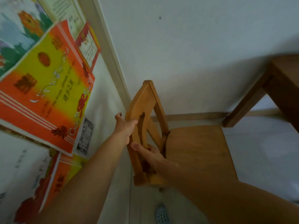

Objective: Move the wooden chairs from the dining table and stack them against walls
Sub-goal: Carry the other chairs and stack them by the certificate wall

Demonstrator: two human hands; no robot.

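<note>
Wooden chair (186,147) sits in a room corner, backrest toward the left wall with its orange-yellow posters (47,84), seat pointing right. Both arms reach forward and down. Left hand (125,128) is wrapped on the backrest's outer edge, thumb up, grip closed on the frame. Right hand (148,153) reaches through the backrest slot lower down, fingers curled round the centre slat, grip closed too. Wooden worktop (281,84) leg stands right of the seat, near but apart. Blue slipper (161,214) at the bottom edge on the floor
</note>
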